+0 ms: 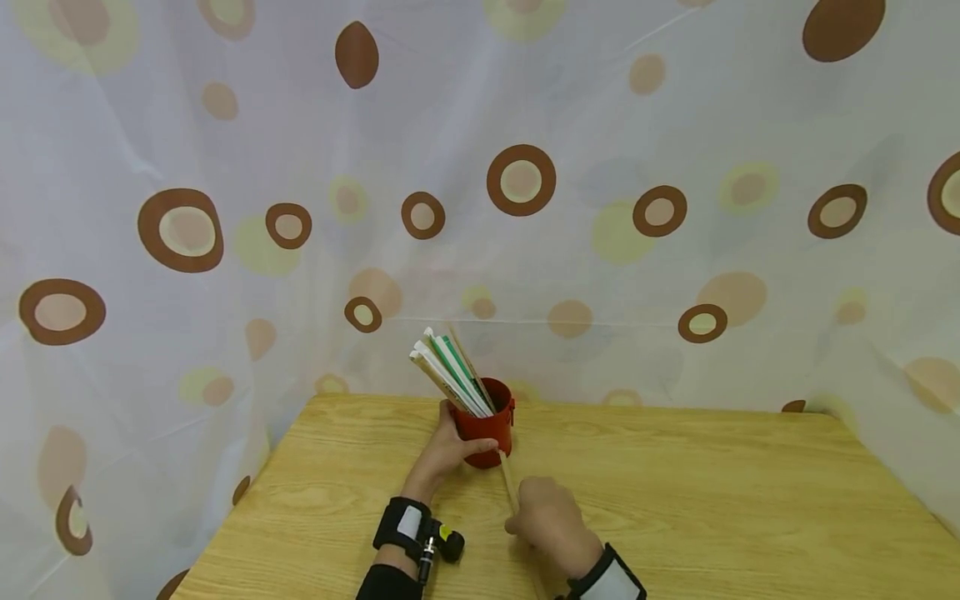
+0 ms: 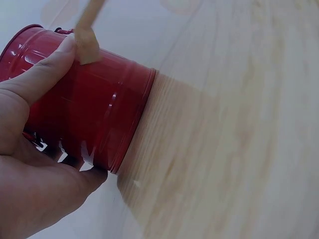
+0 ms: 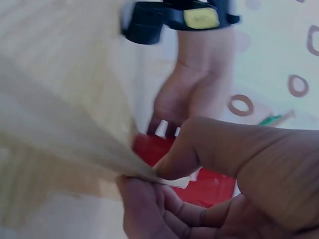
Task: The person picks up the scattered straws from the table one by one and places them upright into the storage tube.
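Observation:
A small red metal bucket point(image 1: 486, 429) stands on the table. My left hand point(image 1: 446, 450) grips it from the left, thumb point(image 2: 50, 69) along its near side and fingers round the far side. Several long, thin wrapped sticks point(image 1: 454, 375), white, green and tan, lean to the left in the bucket. Before the bucket my right hand point(image 1: 551, 518) pinches a long tan stick point(image 1: 509, 483) between thumb and fingers; it looks wrapped. Its flattened far end point(image 2: 88, 47) is by my left thumb, in front of the bucket wall. In the right wrist view the stick is blurred.
The wooden table point(image 1: 720, 492) reaches back to a pale curtain point(image 1: 465, 100) patterned with brown rings and spots. My left wrist carries a black strap with a small camera point(image 1: 448, 543). Another strap point(image 1: 609, 575) is on the right wrist.

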### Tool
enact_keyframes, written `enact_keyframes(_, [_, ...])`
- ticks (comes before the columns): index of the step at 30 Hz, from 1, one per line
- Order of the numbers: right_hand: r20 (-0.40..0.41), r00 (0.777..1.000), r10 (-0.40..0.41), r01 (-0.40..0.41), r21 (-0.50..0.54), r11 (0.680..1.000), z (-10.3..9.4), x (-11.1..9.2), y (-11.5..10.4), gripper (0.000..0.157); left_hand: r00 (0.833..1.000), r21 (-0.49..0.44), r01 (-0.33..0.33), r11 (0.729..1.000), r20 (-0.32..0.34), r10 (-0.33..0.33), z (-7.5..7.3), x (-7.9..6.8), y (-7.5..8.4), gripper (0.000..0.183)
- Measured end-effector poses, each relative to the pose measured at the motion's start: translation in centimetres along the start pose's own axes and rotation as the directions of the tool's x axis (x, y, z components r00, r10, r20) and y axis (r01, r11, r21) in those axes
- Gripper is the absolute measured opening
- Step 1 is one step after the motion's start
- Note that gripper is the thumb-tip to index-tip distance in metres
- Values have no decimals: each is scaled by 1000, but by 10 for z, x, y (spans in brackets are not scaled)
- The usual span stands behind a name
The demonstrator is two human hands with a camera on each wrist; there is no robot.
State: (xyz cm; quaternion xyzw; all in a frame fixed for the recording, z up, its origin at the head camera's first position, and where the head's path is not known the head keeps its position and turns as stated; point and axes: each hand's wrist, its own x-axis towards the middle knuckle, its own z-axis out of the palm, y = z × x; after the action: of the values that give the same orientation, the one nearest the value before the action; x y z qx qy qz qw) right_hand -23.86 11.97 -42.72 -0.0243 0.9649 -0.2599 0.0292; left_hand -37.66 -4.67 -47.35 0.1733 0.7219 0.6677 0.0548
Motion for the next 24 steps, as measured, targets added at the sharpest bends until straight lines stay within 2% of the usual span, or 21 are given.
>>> enact_keyframes(8, [-128, 989, -73, 79, 40, 996, -29, -6, -2, 46, 1000, -12, 0, 1000, 8, 0, 0, 1, -1, 97])
enact_keyframes(11, [-174, 980, -97, 106, 43, 993, -38, -9, -4, 40, 1000, -2, -7, 1000, 7, 7, 0, 2, -1, 98])
enact_keyframes(17, [-246, 966, -81, 108, 100, 989, -54, -12, -4, 13, 1000, 2, -6, 1000, 4, 6, 0, 2, -1, 97])
enact_keyframes(20, [-288, 955, -69, 111, 133, 985, -61, -13, -5, 12, 1000, -9, -1, 1000, 6, 1, 0, 2, -1, 97])
enact_keyframes(24, [-358, 930, -82, 147, 160, 976, -69, -18, -7, 12, 1000, -8, 3, 1000, 7, -3, -1, 1, -1, 97])
